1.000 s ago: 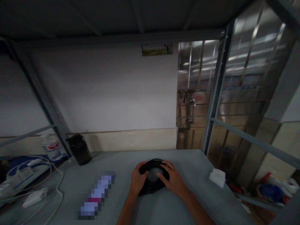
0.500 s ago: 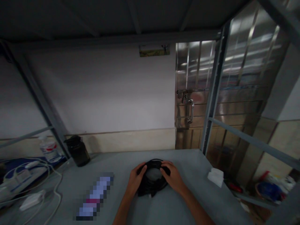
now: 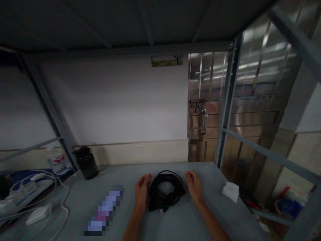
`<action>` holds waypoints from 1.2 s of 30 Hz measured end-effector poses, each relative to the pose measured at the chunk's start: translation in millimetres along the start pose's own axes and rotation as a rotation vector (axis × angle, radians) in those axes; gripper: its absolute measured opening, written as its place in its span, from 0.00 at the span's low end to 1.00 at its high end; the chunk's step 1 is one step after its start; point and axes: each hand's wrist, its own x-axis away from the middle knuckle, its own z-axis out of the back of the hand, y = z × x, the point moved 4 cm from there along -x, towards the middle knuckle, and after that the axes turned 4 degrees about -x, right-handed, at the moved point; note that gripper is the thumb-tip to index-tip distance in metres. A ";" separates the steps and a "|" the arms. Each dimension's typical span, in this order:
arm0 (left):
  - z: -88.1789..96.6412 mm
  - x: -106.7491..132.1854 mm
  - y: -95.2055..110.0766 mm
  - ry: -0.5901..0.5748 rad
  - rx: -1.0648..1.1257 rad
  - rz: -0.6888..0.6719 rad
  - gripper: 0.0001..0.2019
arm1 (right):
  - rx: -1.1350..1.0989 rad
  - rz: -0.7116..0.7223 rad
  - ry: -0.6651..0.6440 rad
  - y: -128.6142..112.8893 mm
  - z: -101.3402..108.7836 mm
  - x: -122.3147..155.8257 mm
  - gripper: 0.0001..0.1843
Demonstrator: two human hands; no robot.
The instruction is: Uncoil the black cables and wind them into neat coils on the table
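Note:
A coiled black cable [image 3: 162,202] lies flat on the grey tabletop [image 3: 125,177], with a connector end showing at its near side. Just left of the coil is my left hand [image 3: 141,191], loosely curled and holding nothing. My right hand [image 3: 194,186] hovers at the coil's right side, its fingers loosely bent with nothing in them. Both hands appear apart from the cable.
A phone [image 3: 104,211] with a blurred screen lies to the left. Behind it stands a dark jar [image 3: 86,163]. White cables and a power strip [image 3: 23,195] crowd the far left. A folded white tissue [image 3: 231,191] sits near the right edge. Metal posts [image 3: 227,110] flank the table.
Both hands have let go of the coiled cable and moved outward, one to each side. The coil stays on the tabletop. The camera view has shifted slightly.

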 end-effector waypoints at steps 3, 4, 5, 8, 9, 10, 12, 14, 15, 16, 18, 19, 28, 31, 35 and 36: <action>2.3 -0.3 0.1 0.027 0.030 0.009 0.36 | -0.005 -0.017 0.010 -0.4 1.1 -0.7 0.39; 2.9 -0.2 0.3 0.035 0.035 0.010 0.36 | -0.005 -0.020 0.012 -0.8 1.3 -0.9 0.40; 3.3 -0.1 0.6 0.041 0.038 0.011 0.36 | -0.004 -0.022 0.013 -1.4 1.4 -0.9 0.40; 4.1 0.7 1.8 0.057 0.038 0.013 0.35 | -0.002 -0.020 0.019 -4.0 1.8 -0.4 0.40; 4.3 0.9 2.2 0.062 0.037 0.012 0.35 | -0.003 -0.019 0.022 -4.9 1.9 -0.1 0.40; 4.5 1.0 2.7 0.068 0.036 0.010 0.36 | -0.006 -0.018 0.023 -5.8 2.0 0.2 0.40; 4.8 1.1 3.3 0.080 0.033 0.006 0.36 | -0.013 -0.016 0.024 -6.9 1.9 0.7 0.40; 4.9 0.9 3.5 0.088 0.028 0.002 0.36 | -0.022 -0.015 0.018 -7.6 1.5 1.3 0.39; 4.9 0.9 3.6 0.089 0.026 0.000 0.36 | -0.026 -0.015 0.015 -8.0 1.3 1.6 0.39; 4.8 0.9 3.6 0.090 0.024 0.000 0.36 | -0.029 -0.013 0.012 -8.5 1.2 1.9 0.38; 4.5 1.2 3.8 0.086 0.023 -0.001 0.35 | -0.032 -0.008 0.009 -10.0 1.1 2.7 0.38; 4.3 1.4 3.9 0.083 0.023 -0.002 0.35 | -0.032 -0.005 0.009 -10.9 1.2 3.1 0.37; 3.2 1.9 3.0 0.071 0.033 0.000 0.35 | -0.037 0.000 -0.002 -14.9 1.7 3.6 0.37; 3.5 1.6 2.4 0.063 0.037 0.001 0.33 | -0.043 -0.005 -0.006 -14.3 1.7 3.5 0.37; 3.8 1.6 2.1 0.055 0.039 -0.003 0.32 | -0.044 -0.002 -0.008 -14.1 1.7 4.4 0.37; 3.8 1.7 2.1 0.054 0.040 -0.003 0.32 | -0.045 0.000 -0.008 -14.2 1.6 4.7 0.37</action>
